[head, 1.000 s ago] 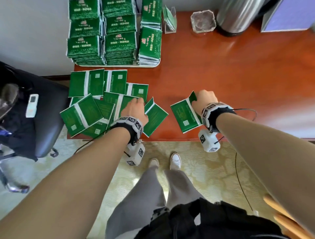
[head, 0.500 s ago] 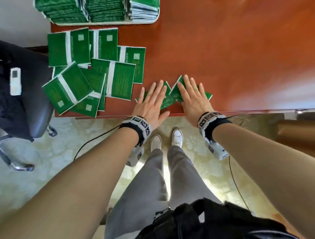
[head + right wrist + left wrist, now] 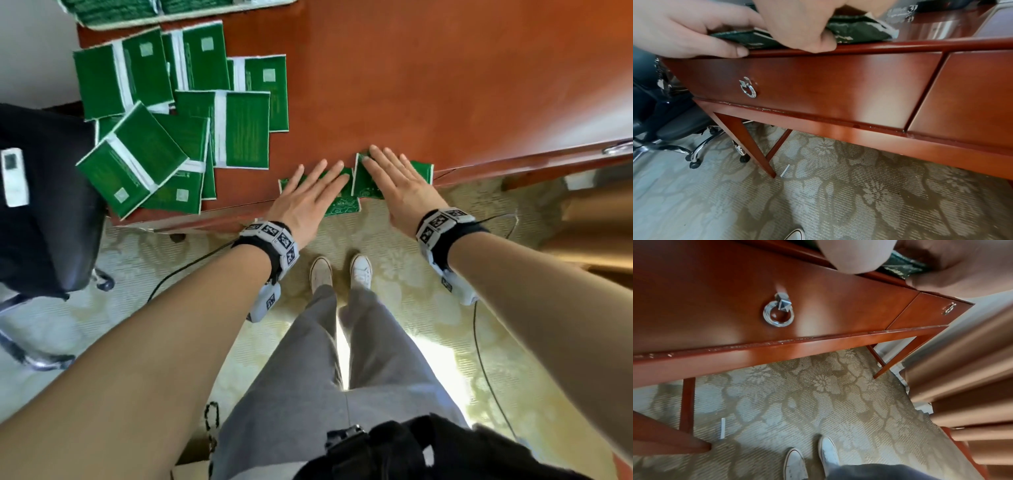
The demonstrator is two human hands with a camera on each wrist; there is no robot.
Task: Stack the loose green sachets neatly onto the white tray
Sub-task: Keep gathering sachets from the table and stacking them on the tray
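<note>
Head view: two green sachets lie at the near edge of the desk (image 3: 445,85), one under each palm. The left sachet (image 3: 340,205) overhangs the edge slightly, and the right sachet (image 3: 419,171) sits just beside it, their inner edges touching or nearly so. The left hand (image 3: 308,202) is spread flat, fingers straight, pressing down on its sachet; the right hand (image 3: 397,185) does likewise. Neither pinches anything. Pressing flat like this probably serves to smooth the packets and slide them together so they can be picked up as one squared pair. From the right wrist view the packets look slightly puffed under the fingers (image 3: 731,50), though the angle is poor and I cannot say how many layers lie there.

To the left on the desk, a loose pile of sachets (image 3: 178,113) lies fanned and overlapping, not yet gathered. At the far left, the white tray (image 3: 191,19) shows only its near rim, with stacked sachets on it. Most of the loose ones remain to be moved.

A dark office chair (image 3: 44,205) stands left of the desk, with a white remote (image 3: 13,178) on it.
</note>
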